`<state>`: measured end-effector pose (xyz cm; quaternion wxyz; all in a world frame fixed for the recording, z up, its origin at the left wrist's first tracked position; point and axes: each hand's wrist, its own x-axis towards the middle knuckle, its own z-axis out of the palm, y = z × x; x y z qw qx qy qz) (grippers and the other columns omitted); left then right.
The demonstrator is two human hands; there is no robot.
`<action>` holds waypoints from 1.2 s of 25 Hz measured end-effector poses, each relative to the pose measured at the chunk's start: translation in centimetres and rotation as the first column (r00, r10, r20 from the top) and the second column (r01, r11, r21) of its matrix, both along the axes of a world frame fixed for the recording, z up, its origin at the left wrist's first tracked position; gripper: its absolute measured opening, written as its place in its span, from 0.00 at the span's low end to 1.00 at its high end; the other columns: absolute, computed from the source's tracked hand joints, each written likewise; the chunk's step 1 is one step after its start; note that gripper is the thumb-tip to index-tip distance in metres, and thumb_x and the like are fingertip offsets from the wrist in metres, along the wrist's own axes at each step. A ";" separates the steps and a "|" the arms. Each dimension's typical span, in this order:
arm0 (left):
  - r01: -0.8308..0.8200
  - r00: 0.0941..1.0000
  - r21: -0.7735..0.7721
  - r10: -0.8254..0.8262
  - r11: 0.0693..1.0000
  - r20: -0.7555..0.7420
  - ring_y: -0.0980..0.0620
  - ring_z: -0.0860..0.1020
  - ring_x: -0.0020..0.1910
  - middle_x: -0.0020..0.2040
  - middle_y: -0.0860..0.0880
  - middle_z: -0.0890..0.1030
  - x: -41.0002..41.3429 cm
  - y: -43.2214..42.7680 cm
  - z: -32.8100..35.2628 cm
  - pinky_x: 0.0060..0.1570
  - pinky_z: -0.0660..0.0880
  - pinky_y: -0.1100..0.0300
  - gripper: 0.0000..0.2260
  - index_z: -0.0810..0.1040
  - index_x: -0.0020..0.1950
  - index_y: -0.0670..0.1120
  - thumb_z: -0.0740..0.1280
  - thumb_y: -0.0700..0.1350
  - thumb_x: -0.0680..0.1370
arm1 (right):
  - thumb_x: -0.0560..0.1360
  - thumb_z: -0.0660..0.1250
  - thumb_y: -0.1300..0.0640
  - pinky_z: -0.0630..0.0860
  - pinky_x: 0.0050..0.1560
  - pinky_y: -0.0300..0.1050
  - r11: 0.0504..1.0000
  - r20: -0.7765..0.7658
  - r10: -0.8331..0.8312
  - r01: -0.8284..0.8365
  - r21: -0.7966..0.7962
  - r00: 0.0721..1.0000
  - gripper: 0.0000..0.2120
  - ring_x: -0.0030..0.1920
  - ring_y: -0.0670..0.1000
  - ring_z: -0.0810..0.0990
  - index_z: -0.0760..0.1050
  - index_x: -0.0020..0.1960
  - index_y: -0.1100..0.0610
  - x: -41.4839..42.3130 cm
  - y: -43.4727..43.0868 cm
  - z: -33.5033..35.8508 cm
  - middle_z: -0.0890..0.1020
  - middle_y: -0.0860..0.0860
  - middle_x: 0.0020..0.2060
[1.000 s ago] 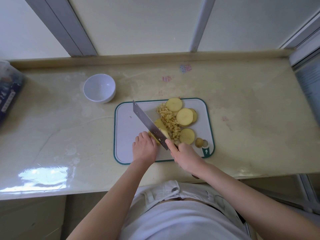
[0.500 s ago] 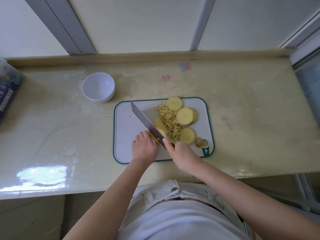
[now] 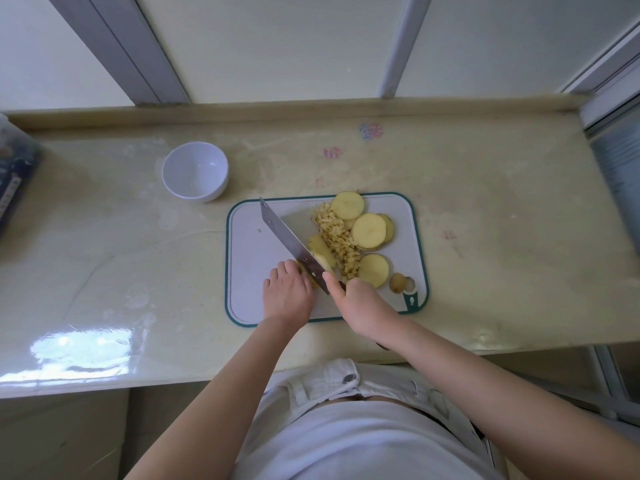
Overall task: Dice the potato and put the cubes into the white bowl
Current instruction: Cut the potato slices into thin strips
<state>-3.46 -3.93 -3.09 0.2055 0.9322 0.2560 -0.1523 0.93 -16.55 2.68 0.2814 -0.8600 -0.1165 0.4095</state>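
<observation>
A white cutting board with a green rim (image 3: 249,258) lies on the counter. On its right half are round potato slices (image 3: 369,232) and a heap of small potato cubes (image 3: 337,240). My right hand (image 3: 365,304) grips the handle of a cleaver (image 3: 289,242), whose blade runs up and left across the board. My left hand (image 3: 287,294) presses down on a potato piece (image 3: 320,252) right beside the blade; my fingers and the blade hide most of that piece. The white bowl (image 3: 195,171) stands empty on the counter up and left of the board.
A potato end piece (image 3: 397,282) sits near the board's lower right corner. A dark box (image 3: 14,178) lies at the counter's far left edge. A raised ledge (image 3: 311,110) runs along the back under the window. The counter's front edge is close to my body.
The cleaver and both hands stay over the same potato piece, the blade shifting only slightly. The view has drifted a little.
</observation>
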 end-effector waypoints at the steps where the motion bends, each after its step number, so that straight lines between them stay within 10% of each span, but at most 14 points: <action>1: -0.001 1.000 0.000 0.001 1.000 0.001 0.45 0.69 0.53 0.55 0.44 0.72 0.0 0.0 0.0 0.52 0.64 0.55 0.11 0.67 0.54 0.42 0.48 0.46 0.82 | 0.80 0.49 0.38 0.67 0.33 0.39 1.000 -0.001 0.001 -0.001 0.002 1.000 0.26 0.32 0.52 0.70 0.64 0.33 0.55 0.0 0.0 0.0 0.71 0.52 0.30; 21: 0.013 1.000 -0.002 -0.013 1.000 0.022 0.45 0.70 0.52 0.54 0.44 0.72 -0.2 0.2 -0.5 0.52 0.65 0.54 0.11 0.67 0.54 0.42 0.49 0.46 0.82 | 0.81 0.49 0.39 0.68 0.37 0.46 1.000 -0.001 0.016 -0.016 0.020 1.000 0.25 0.39 0.56 0.73 0.63 0.33 0.55 -0.5 0.5 -1.0 0.74 0.58 0.36; 30: 0.011 1.000 -0.003 -0.011 1.000 0.028 0.45 0.69 0.53 0.54 0.44 0.72 -0.1 0.2 -0.4 0.52 0.64 0.54 0.11 0.67 0.54 0.42 0.50 0.46 0.82 | 0.81 0.49 0.40 0.64 0.32 0.45 0.999 0.039 -0.018 0.019 -0.038 0.999 0.30 0.26 0.51 0.67 0.61 0.28 0.59 -0.1 0.6 -2.2 0.68 0.53 0.24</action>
